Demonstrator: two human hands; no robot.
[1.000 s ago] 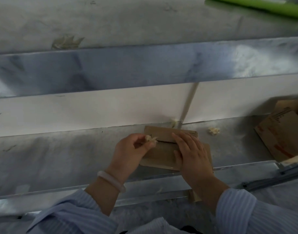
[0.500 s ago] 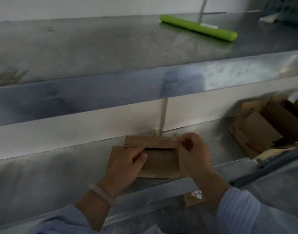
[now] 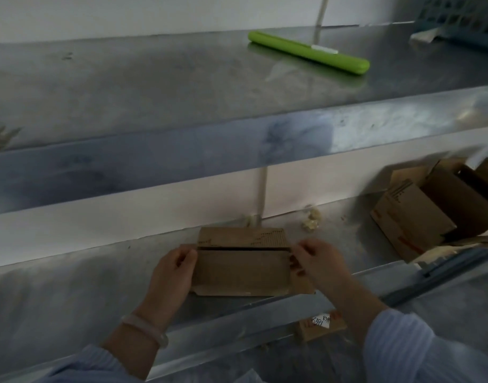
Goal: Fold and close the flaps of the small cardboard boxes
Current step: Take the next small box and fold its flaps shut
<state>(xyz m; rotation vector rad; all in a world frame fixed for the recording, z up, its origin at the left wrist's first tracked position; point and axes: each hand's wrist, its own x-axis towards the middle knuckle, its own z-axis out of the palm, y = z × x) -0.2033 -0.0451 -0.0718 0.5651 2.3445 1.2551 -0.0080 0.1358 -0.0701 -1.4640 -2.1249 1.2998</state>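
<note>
A small brown cardboard box [image 3: 241, 268] lies flat on the lower steel shelf [image 3: 71, 283], near its front edge. Its two long top flaps meet along a dark slit. My left hand [image 3: 173, 268] grips the left end of the box, fingers curled over the side flap. My right hand [image 3: 318, 262] pinches the right end flap, which sticks out beside the box. Both hands sit at the outer ends, with the box top bare between them.
An open cardboard carton [image 3: 430, 214] stands at the right of the lower shelf. Crumpled paper bits [image 3: 310, 221] lie by the back wall. A green bar-shaped tool [image 3: 309, 52] and a blue basket [image 3: 463, 20] rest on the upper shelf. Another small labelled box [image 3: 321, 326] sits below the shelf edge.
Both hands have moved apart from the box top to its two ends. The long flaps now lie folded down, meeting at a slit. The view has tilted upward.
</note>
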